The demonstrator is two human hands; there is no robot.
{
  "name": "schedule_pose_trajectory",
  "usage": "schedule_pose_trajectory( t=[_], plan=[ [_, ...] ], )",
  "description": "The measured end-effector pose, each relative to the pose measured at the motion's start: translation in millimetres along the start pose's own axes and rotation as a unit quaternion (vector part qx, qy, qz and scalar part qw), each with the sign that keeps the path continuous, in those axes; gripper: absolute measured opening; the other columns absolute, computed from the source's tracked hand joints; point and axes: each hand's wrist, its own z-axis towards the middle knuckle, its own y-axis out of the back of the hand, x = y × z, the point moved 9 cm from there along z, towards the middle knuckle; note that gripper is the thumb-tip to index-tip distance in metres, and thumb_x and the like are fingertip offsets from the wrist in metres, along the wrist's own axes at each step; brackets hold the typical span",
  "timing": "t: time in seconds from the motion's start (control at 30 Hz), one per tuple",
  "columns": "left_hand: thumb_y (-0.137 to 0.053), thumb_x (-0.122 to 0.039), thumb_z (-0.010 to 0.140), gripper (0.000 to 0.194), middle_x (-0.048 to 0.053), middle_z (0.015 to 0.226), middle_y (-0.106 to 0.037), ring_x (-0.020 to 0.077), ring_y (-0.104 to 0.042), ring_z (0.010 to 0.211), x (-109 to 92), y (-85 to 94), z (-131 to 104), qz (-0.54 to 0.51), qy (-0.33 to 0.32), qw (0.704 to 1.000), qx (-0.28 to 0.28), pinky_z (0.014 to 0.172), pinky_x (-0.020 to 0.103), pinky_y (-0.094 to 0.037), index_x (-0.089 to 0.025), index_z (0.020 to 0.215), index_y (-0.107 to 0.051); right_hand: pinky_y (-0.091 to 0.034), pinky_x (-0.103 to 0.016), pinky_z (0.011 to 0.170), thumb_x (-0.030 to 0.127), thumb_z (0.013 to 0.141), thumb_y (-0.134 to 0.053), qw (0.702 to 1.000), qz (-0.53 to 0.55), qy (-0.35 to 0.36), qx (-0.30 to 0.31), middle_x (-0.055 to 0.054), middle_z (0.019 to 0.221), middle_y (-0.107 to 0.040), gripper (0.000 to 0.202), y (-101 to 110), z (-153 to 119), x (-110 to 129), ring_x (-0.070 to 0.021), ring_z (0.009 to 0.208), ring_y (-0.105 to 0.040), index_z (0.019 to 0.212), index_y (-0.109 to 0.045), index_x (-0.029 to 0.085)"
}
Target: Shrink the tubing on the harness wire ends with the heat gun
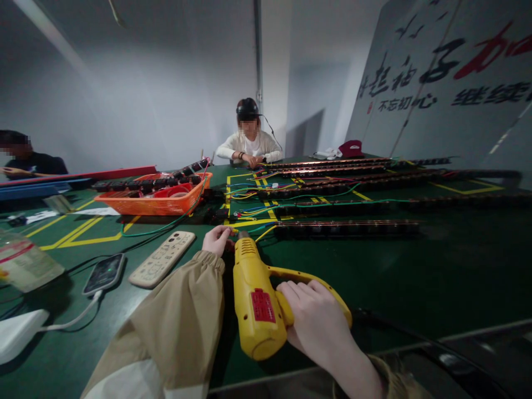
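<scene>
My right hand [313, 316] is wrapped round the handle of a yellow heat gun [255, 299], which has a red label on its body. The gun's metal nozzle [243, 235] points away from me, close to my left hand [216, 240]. Those left fingers are pinched on the end of a wire [234, 231] with a yellow tip. Green and yellow wires [266, 233] run from there to a long black strip [347, 228] lying on the green table. The gun partly hides the wires near its nozzle.
Several more wired strips [332, 208] lie beyond. An orange basket [153, 206] holds dark parts at left. A phone in a beige case [162, 259], a small device [105, 274], a white power bank [22, 332] and a plastic container [29, 260] are nearer. A co-worker [250, 141] sits opposite.
</scene>
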Motion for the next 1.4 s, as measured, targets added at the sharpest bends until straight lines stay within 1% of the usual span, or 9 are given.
schedule_pose_trajectory(
  t=[0.1,0.23,0.43,0.53,0.73,0.83,1.03,1.23,1.4],
  plan=[
    [-0.070,-0.035,0.063,0.027,-0.001,0.062,-0.063,0.0095,-0.057,0.039,-2.3,0.2,-0.7,0.006,-0.011,1.000,-0.003,0.035,0.018,-0.043,-0.014,0.075,-0.060,-0.028,-0.032,0.075,0.014,0.066,-0.051,1.000,0.003,-0.005,-0.004,-0.002,0.090,-0.063,0.033,2.3,-1.8,-5.6,-0.0175,0.078,-0.052,0.098,-0.059,0.017],
    [-0.070,-0.039,0.061,0.032,-0.002,0.058,-0.061,0.0095,-0.056,0.038,-2.9,0.5,-1.3,0.021,-0.010,1.000,-0.004,0.035,0.018,-0.043,-0.014,0.077,-0.060,-0.029,-0.032,0.072,0.014,0.066,-0.051,1.000,-0.012,-0.018,-0.015,-0.001,0.087,-0.063,0.029,6.5,-7.6,-13.3,-0.0175,0.074,-0.051,0.094,-0.059,0.018],
    [-0.070,-0.048,0.058,0.041,-0.001,0.059,-0.061,0.0086,-0.055,0.040,-3.9,-1.5,-1.5,0.033,-0.020,0.999,0.007,0.036,0.018,-0.042,-0.013,0.078,-0.060,-0.030,-0.032,0.074,0.011,0.063,-0.051,0.997,-0.049,-0.037,-0.044,-0.002,0.094,-0.064,0.039,14.9,-16.3,-24.4,-0.0182,0.076,-0.052,0.100,-0.058,0.017],
    [-0.070,-0.051,0.057,0.045,-0.001,0.060,-0.061,0.0083,-0.054,0.040,-4.0,-1.6,-0.4,0.038,-0.034,0.999,0.011,0.037,0.018,-0.041,-0.013,0.079,-0.061,-0.031,-0.032,0.073,0.010,0.064,-0.051,0.996,-0.067,-0.045,-0.050,-0.002,0.092,-0.065,0.036,18.7,-19.8,-29.3,-0.0185,0.075,-0.053,0.099,-0.058,0.017],
    [-0.068,-0.053,0.059,0.046,-0.001,0.059,-0.060,0.0084,-0.053,0.040,-3.8,-3.0,0.6,0.049,-0.045,0.997,0.023,0.037,0.019,-0.041,-0.013,0.080,-0.061,-0.032,-0.032,0.072,0.011,0.064,-0.054,0.989,-0.115,-0.062,-0.074,-0.003,0.091,-0.065,0.037,26.0,-28.2,-43.5,-0.0192,0.074,-0.054,0.100,-0.058,0.016],
    [-0.068,-0.052,0.059,0.045,-0.002,0.057,-0.059,0.0088,-0.053,0.039,-4.2,-4.5,0.2,0.048,-0.044,0.997,0.029,0.035,0.019,-0.040,-0.014,0.080,-0.060,-0.033,-0.033,0.073,0.010,0.063,-0.054,0.986,-0.136,-0.055,-0.083,-0.004,0.091,-0.065,0.038,27.2,-30.3,-46.7,-0.0198,0.076,-0.055,0.101,-0.057,0.014],
    [-0.067,-0.051,0.060,0.042,-0.003,0.050,-0.056,0.0096,-0.053,0.039,-6.4,-5.6,-0.5,0.049,-0.041,0.997,0.034,0.036,0.019,-0.041,-0.014,0.078,-0.059,-0.033,-0.033,0.072,0.011,0.063,-0.055,0.986,-0.134,-0.032,-0.089,-0.005,0.090,-0.065,0.039,27.3,-28.7,-39.5,-0.0199,0.074,-0.054,0.101,-0.058,0.013],
    [-0.065,-0.051,0.061,0.040,-0.007,0.042,-0.048,0.0100,-0.050,0.035,-7.4,-4.3,1.4,0.053,-0.057,0.996,0.041,0.034,0.019,-0.038,-0.015,0.078,-0.058,-0.033,-0.034,0.073,0.009,0.062,-0.053,0.989,-0.115,-0.044,-0.082,-0.004,0.089,-0.064,0.037,23.0,-26.9,-27.0,-0.0201,0.076,-0.054,0.098,-0.058,0.016],
    [-0.063,-0.051,0.063,0.038,-0.009,0.035,-0.042,0.0109,-0.048,0.033,-5.2,-3.8,1.3,0.062,-0.057,0.996,0.031,0.034,0.019,-0.036,-0.017,0.079,-0.058,-0.032,-0.033,0.072,0.007,0.060,-0.052,0.992,-0.095,-0.043,-0.066,-0.002,0.086,-0.062,0.037,15.9,-23.1,-17.2,-0.0193,0.074,-0.053,0.095,-0.057,0.017]
  ],
)
